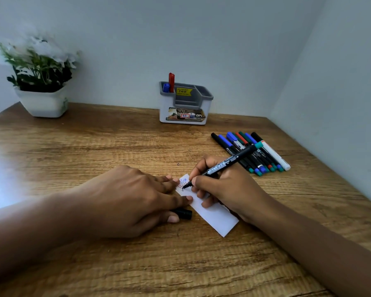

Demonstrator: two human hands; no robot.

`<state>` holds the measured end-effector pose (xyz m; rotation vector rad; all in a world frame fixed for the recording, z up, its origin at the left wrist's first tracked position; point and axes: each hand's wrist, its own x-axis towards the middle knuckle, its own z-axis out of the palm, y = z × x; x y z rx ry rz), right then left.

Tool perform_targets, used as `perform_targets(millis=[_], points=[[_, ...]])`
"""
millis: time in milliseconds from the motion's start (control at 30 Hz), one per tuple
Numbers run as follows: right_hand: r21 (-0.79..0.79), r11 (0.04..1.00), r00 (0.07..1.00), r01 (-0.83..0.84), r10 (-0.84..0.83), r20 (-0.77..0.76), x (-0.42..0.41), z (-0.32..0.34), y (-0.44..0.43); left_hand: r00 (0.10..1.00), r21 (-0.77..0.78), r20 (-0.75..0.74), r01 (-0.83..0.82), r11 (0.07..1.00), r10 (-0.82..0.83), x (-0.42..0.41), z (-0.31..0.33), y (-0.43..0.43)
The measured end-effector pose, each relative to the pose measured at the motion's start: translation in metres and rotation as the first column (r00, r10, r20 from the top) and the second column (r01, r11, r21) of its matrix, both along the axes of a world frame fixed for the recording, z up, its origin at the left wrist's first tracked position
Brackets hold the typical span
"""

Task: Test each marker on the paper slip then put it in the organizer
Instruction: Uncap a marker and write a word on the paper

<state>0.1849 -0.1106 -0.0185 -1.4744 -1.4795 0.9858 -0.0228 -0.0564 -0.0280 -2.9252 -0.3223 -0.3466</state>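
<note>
My right hand (pixel 227 189) grips a black marker (pixel 229 161) with a teal end, its tip touching the top of the white paper slip (pixel 214 217). Blue and red scribbles show on the slip near the tip. My left hand (pixel 137 196) presses its fingertips on the slip's left edge and holds the black cap (pixel 183 213) under the thumb. A white and grey organizer (pixel 185 103) stands at the back by the wall, with a red and a blue marker upright in its left compartment. Several markers (pixel 251 153) lie in a row on the right.
A white pot with a flowering plant (pixel 39 82) stands at the back left. The wooden table (pixel 94 146) meets walls at the back and on the right. A bright glare lies on the table's left edge.
</note>
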Motion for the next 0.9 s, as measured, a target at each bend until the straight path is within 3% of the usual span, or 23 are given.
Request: perform_targets(millis=[167, 300, 900], points=[[-0.007, 1.000, 0.998, 0.001, -0.001, -0.065, 0.0009, 0.0012, -0.0014, 1.000, 0.005, 0.002, 0.006, 1.000, -0.006, -0.0001, 0.0008, -0.0004], [0.000, 1.000, 1.000, -0.026, 0.026, 0.000, 0.0003, 0.0015, -0.0019, 1.000, 0.006, 0.012, 0.010, 1.000, -0.010, 0.0006, 0.0000, 0.0001], [-0.019, 0.999, 0.998, 0.040, -0.041, -0.051, 0.0005, -0.0005, 0.0012, 0.999, -0.003, 0.025, 0.022, 1.000, -0.022, 0.0009, 0.0001, 0.0006]])
